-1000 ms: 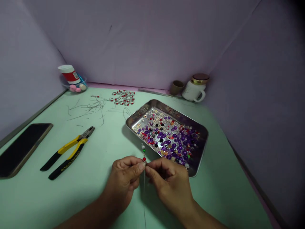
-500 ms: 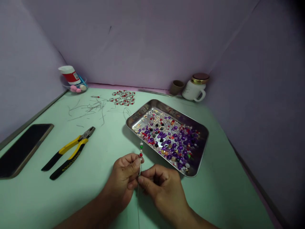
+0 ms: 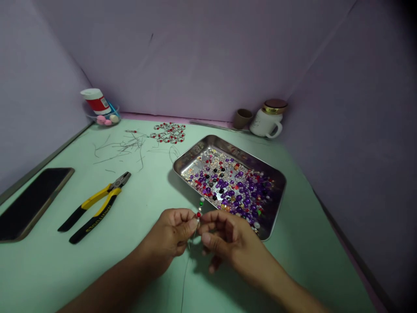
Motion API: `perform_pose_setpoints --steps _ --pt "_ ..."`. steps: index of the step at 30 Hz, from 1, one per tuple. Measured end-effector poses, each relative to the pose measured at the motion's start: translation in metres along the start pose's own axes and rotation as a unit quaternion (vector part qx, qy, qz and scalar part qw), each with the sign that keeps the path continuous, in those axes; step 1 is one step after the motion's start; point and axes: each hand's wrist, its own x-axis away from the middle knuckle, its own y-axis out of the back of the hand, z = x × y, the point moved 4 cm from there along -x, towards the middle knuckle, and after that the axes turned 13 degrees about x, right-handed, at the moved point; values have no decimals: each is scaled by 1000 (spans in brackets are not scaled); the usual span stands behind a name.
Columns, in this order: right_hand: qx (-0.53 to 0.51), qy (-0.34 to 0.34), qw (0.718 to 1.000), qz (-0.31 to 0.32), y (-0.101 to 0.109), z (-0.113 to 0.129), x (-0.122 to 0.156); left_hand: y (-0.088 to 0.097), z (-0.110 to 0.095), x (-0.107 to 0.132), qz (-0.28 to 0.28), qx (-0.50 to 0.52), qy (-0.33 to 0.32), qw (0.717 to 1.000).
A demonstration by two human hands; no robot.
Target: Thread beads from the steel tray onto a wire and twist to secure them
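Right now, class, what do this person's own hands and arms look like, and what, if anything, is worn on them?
The left hand and right hand show no gloves, rings or bracelets. Both forearms are bare to the picture's edge, with no sleeve or watch in view.

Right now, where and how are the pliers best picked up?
Probably by both handles, from the near side, across the yellow part. The pliers lie flat, handles spread toward the near left and jaws pointing away, so a palm could likely come down over both and squeeze them together.
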Motion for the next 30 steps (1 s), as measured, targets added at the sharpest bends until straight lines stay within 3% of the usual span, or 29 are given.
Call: perform_pose_setpoints --steps 4,8,14,19,22,25,30 --pt "-35 -12 999 10 0 3 -1 -2 -5 3 -2 -95 -10 995" --pt "-44 6 999 -17 0 3 -2 -4 -6 7 -9 -146 -15 989" --pt "-60 -12 997 -57 -2 0 -2 -3 0 7 -37 -105 9 994" --pt "-69 6 993 -92 -1 -2 -4 -2 1 7 -76 -49 -3 996" --pt "-67 17 993 -99 -1 -2 -4 -5 -3 8 -72 -30 -4 997" --pt "-54 27 992 -112 -1 -1 -3 -9 -11 14 -79 -82 -37 993" --pt "-48 27 988 -147 0 -1 -3 -16 -16 29 -119 -219 -105 963"
